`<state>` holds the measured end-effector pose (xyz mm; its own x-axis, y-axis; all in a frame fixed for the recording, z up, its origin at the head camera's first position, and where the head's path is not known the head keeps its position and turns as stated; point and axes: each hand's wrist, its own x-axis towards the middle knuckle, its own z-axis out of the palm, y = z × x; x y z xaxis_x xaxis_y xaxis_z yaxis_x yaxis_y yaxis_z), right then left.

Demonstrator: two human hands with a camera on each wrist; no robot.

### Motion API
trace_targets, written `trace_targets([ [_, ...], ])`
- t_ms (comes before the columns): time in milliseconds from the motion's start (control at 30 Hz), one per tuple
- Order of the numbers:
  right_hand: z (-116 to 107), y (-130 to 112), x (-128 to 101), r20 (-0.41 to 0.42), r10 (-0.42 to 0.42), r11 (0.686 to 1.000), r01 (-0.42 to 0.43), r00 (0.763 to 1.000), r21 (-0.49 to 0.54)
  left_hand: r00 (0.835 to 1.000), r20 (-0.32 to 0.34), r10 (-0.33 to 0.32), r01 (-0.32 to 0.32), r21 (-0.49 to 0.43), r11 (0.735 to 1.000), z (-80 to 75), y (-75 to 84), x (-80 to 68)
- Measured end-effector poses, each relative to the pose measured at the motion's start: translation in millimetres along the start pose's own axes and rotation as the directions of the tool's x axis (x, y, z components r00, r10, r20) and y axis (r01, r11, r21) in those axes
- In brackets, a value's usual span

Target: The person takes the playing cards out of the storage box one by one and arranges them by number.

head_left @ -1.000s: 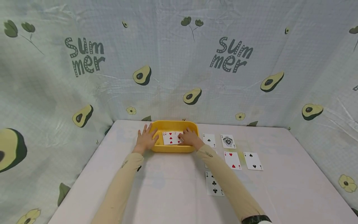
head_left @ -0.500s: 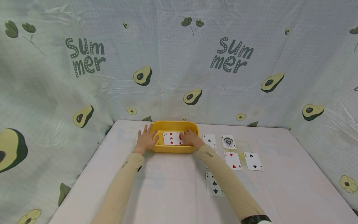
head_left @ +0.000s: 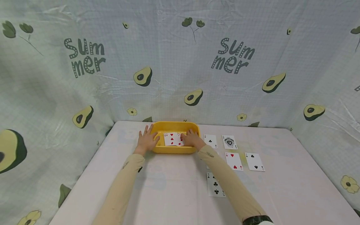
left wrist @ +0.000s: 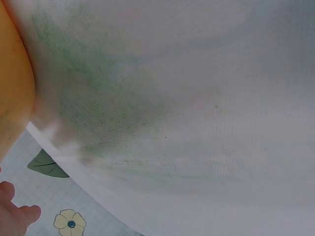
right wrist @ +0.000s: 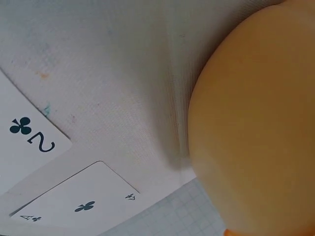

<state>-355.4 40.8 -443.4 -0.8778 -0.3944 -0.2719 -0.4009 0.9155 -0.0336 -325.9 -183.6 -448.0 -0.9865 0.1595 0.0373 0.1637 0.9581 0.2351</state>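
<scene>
Sleeves of pale tan cloth reach forward over a white-covered table (head_left: 168, 193). Nearest lies a three of clubs (head_left: 215, 185), face up beside the right forearm. Farther on lie a two of hearts (head_left: 234, 161) and a two of spades (head_left: 254, 162), then an ace of clubs (head_left: 210, 141) and an ace of spades (head_left: 229, 142). Left of these stands a yellow tray (head_left: 174, 149). The left hand (head_left: 147, 140) rests on its left rim, fingers spread and released. The right hand (head_left: 191, 139) reaches inside the tray, fingers curled onto red-suited cards (head_left: 172, 139) that lie on its floor; a firm grasp cannot be told. Avocado-printed cloth (head_left: 180, 62) hangs behind.
</scene>
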Motion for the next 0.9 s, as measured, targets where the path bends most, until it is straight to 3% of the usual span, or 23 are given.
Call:
trace_targets([
  [133, -2.4, -0.5, -0.1, 0.023, 0.000, 1.000, 0.000, 1.000, -0.006, 1.000, -0.003, -0.001, 0.001, 0.007, 1.000, -0.7, -0.3, -0.3],
  [400, 0.4, 2.9, 1.6, -0.027, 0.010, 1.000, -0.010, 1.000, 0.017, 1.000, -0.002, 0.004, -0.004, -0.007, 1.000, -1.9, 0.9, -1.5],
  [733, 0.4, 3.8, -2.0, -0.168, 0.000, 0.996, -0.016, 0.986, -0.091, 1.000, -0.013, 0.008, -0.007, 0.009, 1.000, -0.2, 0.7, -1.8],
  [900, -2.8, 7.5, -5.7, -0.240, -0.027, 0.996, 0.004, 0.970, -0.092, 1.000, -0.013, 0.004, -0.004, 0.013, 1.000, -1.2, 0.8, -2.9],
])
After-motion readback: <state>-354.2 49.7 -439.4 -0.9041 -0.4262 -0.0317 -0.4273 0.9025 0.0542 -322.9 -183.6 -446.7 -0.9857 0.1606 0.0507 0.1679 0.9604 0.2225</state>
